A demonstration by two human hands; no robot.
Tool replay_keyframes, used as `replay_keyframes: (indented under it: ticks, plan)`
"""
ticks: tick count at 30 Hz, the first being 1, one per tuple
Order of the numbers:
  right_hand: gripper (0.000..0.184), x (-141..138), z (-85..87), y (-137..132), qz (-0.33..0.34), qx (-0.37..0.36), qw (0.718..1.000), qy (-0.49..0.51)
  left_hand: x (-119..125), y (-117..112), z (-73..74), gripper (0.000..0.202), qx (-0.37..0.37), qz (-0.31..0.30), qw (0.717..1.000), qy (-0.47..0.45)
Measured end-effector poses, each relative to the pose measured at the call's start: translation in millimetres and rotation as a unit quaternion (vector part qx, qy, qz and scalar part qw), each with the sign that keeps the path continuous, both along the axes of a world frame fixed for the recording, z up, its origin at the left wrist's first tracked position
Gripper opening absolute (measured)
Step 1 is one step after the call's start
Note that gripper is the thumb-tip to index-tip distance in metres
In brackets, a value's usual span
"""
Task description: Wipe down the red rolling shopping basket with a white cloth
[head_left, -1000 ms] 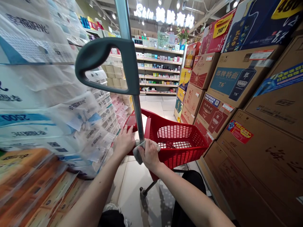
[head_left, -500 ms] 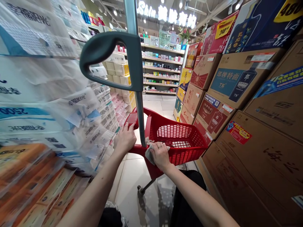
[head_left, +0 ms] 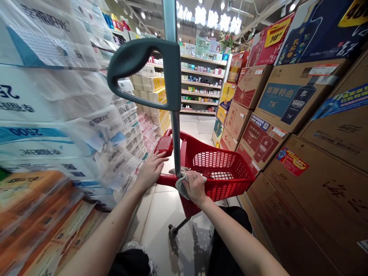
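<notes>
Red plastic shopping cart (head_left: 227, 193), perforated walls, upright on a caster frame; steel pole (head_left: 176, 145) rises from it, topped by a dark grey curved handle (head_left: 172, 69). Grey cloth (head_left: 181, 188) lies bunched over the cart's near rim against the pole, pressed under the right hand (head_left: 195, 188). Left hand (head_left: 151, 171) open, just beside the rim.

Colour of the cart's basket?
Red, perforated grid: the basket shows best in the head view.
</notes>
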State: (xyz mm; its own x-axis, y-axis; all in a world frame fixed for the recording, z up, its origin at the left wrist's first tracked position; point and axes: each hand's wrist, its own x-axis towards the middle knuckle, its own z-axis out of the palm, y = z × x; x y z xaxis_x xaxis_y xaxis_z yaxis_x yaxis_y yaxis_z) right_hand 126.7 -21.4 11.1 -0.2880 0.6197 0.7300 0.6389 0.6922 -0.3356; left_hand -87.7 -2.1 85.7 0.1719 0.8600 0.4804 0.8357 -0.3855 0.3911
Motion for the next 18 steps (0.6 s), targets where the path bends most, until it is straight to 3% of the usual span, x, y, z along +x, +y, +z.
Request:
replay_keyframes:
  ticks: [10, 18]
  plan:
    - [0.035, -62.1, 27.4, -11.8, -0.157, -0.080, 0.976, 0.127, 11.2, -6.8, -2.0, 0.037, 0.028, 0.015, 0.999, 0.017]
    - [0.052, -38.0, 18.7, 11.2, -0.101, -0.016, 0.992, 0.069, 17.4, -11.8, 2.5, 0.037, 0.021, 0.009, 0.999, 0.026]
